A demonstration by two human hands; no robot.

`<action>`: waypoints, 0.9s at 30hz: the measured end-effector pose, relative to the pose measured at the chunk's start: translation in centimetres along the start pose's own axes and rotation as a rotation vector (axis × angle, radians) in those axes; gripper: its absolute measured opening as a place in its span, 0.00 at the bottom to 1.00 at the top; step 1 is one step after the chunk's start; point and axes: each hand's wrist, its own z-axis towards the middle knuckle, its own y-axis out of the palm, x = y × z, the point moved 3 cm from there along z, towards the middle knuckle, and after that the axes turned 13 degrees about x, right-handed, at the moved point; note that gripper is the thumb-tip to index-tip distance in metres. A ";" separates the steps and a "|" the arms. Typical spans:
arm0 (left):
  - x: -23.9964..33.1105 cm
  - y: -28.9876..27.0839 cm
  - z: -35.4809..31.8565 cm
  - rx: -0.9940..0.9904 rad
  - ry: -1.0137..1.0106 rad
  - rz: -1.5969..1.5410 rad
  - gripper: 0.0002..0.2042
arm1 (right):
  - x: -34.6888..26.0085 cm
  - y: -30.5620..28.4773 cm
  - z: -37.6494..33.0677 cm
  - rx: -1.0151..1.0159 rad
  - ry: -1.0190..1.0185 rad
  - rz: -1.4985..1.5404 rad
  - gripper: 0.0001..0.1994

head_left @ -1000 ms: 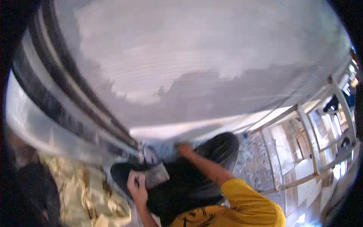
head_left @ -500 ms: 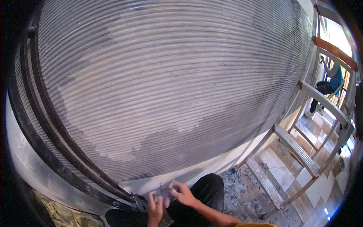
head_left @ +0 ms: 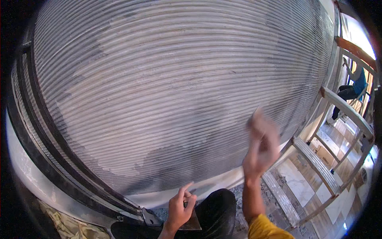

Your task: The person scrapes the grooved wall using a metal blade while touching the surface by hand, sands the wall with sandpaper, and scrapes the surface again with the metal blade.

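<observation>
In front of me rises a ribbed grey wall panel (head_left: 175, 91) with a large pale, worn patch. My right hand (head_left: 262, 145), smeared by motion, is raised near its lower right part; its fingers are closed around a small grey piece that looks like sandpaper (head_left: 251, 119). Whether that piece touches the ribs I cannot tell. Low down by my knees, my left hand (head_left: 181, 209) has its forefinger stretched out and its other fingers curled around a flat tool, apparently a putty knife (head_left: 193, 224). The hand hides most of its handle.
Dark metal rails (head_left: 51, 147) curve along the left side. A wooden ladder frame (head_left: 318, 165) stands at the right, above tiles (head_left: 296, 177) and scattered debris. Beyond it, another person (head_left: 353, 88) sits raised. Crumpled yellowish sheeting (head_left: 71, 223) lies at lower left.
Both hands were together at my lap around the thin grey piece. My right hand has swung up and right towards the panel with it; the left has stayed low, moving slightly right.
</observation>
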 end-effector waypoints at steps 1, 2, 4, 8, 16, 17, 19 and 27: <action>-0.3 -0.3 -0.2 -0.003 0.000 0.001 0.21 | 0.5 1.5 3.8 0.043 -0.233 -0.119 0.12; -0.8 -0.6 -0.5 0.002 -0.034 0.043 0.21 | 1.3 3.7 6.8 0.123 -0.252 -0.139 0.14; -1.8 -1.1 -1.2 0.004 -0.130 0.134 0.21 | 1.5 8.1 12.0 0.218 -0.431 -0.124 0.13; -3.3 -1.2 -2.1 0.072 -0.197 0.145 0.21 | 0.5 15.0 14.4 0.158 -0.531 -0.280 0.13; -5.6 -1.5 -2.4 0.096 -0.171 0.110 0.20 | 1.8 15.0 13.5 0.173 -0.386 -0.299 0.12; -6.3 -1.5 -2.5 0.092 -0.324 0.093 0.20 | 1.3 15.4 13.4 0.132 -0.471 -0.303 0.12; -6.6 -1.2 -2.3 0.075 -0.263 0.055 0.20 | 0.8 16.2 13.4 0.046 -0.460 -0.210 0.13; -7.8 -0.3 -2.4 0.044 -0.195 0.042 0.21 | 4.4 13.4 15.3 0.118 -0.438 -0.312 0.11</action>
